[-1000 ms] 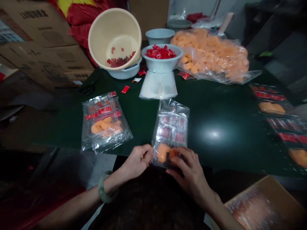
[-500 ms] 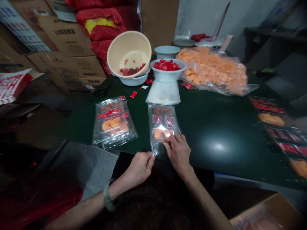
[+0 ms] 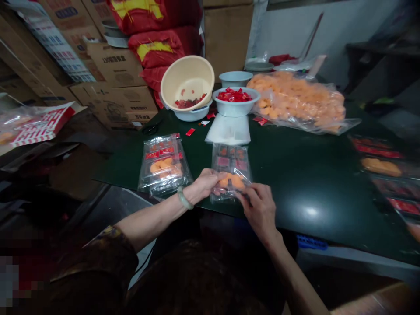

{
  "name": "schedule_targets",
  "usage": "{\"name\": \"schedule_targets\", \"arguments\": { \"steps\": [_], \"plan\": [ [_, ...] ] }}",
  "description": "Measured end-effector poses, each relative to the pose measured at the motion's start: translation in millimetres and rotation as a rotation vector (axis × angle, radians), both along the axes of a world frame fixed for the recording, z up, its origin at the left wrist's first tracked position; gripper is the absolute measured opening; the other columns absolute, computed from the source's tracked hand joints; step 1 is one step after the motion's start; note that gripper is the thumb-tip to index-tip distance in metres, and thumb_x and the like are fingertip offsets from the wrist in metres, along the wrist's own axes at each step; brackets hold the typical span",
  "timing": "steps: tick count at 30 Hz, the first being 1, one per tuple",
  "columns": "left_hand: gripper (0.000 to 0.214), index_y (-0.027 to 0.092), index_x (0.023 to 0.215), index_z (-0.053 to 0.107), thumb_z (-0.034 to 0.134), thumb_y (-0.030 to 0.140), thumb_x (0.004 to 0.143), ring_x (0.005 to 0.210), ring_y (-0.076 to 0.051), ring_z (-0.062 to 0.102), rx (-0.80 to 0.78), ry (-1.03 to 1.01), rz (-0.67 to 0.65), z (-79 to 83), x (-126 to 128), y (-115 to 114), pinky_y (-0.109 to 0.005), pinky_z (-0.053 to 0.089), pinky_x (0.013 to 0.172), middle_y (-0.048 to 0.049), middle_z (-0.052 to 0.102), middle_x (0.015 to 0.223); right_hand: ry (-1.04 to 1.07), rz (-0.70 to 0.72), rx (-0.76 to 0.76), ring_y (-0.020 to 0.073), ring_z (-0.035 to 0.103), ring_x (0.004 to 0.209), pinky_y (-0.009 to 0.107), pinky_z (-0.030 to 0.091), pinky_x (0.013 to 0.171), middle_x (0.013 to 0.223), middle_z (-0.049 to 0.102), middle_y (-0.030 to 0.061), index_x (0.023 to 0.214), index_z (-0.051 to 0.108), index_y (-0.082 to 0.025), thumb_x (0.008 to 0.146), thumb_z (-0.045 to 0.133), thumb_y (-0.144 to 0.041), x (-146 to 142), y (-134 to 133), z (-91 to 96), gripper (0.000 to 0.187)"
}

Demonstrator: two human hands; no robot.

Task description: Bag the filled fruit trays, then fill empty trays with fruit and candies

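Observation:
A clear plastic bag (image 3: 231,164) lies before me on the dark green table, its upper part flat. Inside are small reddish-brown pieces at the top, red packets below them and orange rounded pieces (image 3: 236,181) near the lower end. My left hand (image 3: 207,181), with a pale green bangle on the wrist, grips the bag's left side beside the orange pieces. At the lower right, my right hand (image 3: 260,203) pinches the bag's edge. Left of it rests a stack of similar filled bags (image 3: 164,168).
Behind the bag are a pile of clear sheets or bags (image 3: 229,129), a pale bowl of red packets (image 3: 234,107), a tilted cream basin (image 3: 187,72) and a large bag of orange pieces (image 3: 300,98). More filled bags (image 3: 380,165) lie at right. Scissors (image 3: 151,128) lie at left.
My left hand has moved from the bag's lower corner up to its left side by the orange pieces. My right hand has shifted to the lower right edge. The camera view has also shifted.

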State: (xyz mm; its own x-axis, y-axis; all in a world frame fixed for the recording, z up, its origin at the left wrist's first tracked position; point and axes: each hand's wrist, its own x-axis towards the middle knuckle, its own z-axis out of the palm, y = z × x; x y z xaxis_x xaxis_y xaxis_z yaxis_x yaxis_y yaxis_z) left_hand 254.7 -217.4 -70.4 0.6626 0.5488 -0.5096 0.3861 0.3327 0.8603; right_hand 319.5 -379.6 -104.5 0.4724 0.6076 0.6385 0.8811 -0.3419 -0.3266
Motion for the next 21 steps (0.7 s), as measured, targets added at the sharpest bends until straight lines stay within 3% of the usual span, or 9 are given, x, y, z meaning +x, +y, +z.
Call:
{"name": "schedule_targets", "arguments": {
  "steps": [4,7,9,12,14,18,21],
  "plan": [
    [0.026,0.012,0.068,0.049,0.066,0.031,0.076,0.039,-0.010,0.053,-0.025,-0.110,0.074,4.0,-10,-14,-0.019,0.037,0.035,0.0006,0.053,0.048,0.086,-0.256,-0.045,0.0183,0.053,0.064,0.028,0.038,0.057,0.071,0.059,0.0066,0.079,0.055,-0.018,0.089,0.045,-0.027,9,-20,0.9,0.017],
    [0.028,0.015,0.069,0.047,0.070,0.030,0.071,0.038,-0.009,0.051,-0.017,-0.247,0.163,23.7,-32,-16,-0.019,0.034,0.032,0.0039,0.051,0.049,0.251,-0.180,-0.100,0.0155,0.052,0.052,0.027,0.035,0.051,0.064,0.059,0.0028,0.089,0.055,-0.019,0.088,0.041,-0.024,1,-17,13.9,0.015],
    [0.032,0.016,0.071,0.048,0.075,0.031,0.065,0.036,-0.008,0.049,-0.001,-0.326,0.208,41.6,-50,-9,-0.019,0.034,0.031,0.0055,0.050,0.051,0.337,-0.022,-0.080,0.0149,0.054,0.054,0.027,0.039,0.055,0.069,0.061,0.0032,0.098,0.053,-0.018,0.087,0.041,-0.024,-8,-9,29.0,0.017],
    [0.034,0.014,0.078,0.054,0.078,0.031,0.060,0.038,-0.009,0.052,0.072,-0.321,0.267,67.7,-77,16,-0.018,0.036,0.033,0.0035,0.055,0.054,0.506,0.309,-0.027,0.0132,0.056,0.061,0.026,0.045,0.062,0.077,0.061,0.0026,0.109,0.048,-0.020,0.086,0.045,-0.027,-17,1,50.9,0.024],
    [0.032,0.011,0.078,0.058,0.077,0.029,0.059,0.042,-0.011,0.055,0.152,-0.305,0.357,79.4,-93,43,-0.019,0.040,0.037,0.0005,0.059,0.055,0.646,0.426,0.016,0.0125,0.056,0.062,0.025,0.047,0.063,0.078,0.060,0.0015,0.112,0.047,-0.020,0.085,0.051,-0.031,-14,4,57.9,0.030],
    [0.025,0.012,0.058,0.052,0.073,0.023,0.063,0.030,-0.006,0.040,0.349,-0.098,0.510,82.4,-124,95,-0.017,0.031,0.032,0.0051,0.045,0.037,0.845,0.351,0.052,0.0131,0.058,0.057,0.026,0.047,0.056,0.072,0.059,0.0001,0.107,0.049,-0.019,0.082,0.054,-0.036,11,0,50.6,0.031],
    [0.029,0.010,0.051,0.051,0.073,0.021,0.065,0.026,-0.003,0.033,0.435,0.139,0.343,77.0,-142,111,-0.014,0.019,0.029,0.0054,0.042,0.033,0.865,0.231,0.010,0.0128,0.055,0.051,0.026,0.044,0.051,0.064,0.058,-0.0016,0.099,0.052,-0.019,0.081,0.054,-0.036,27,-12,41.4,0.025]
  ]
}}
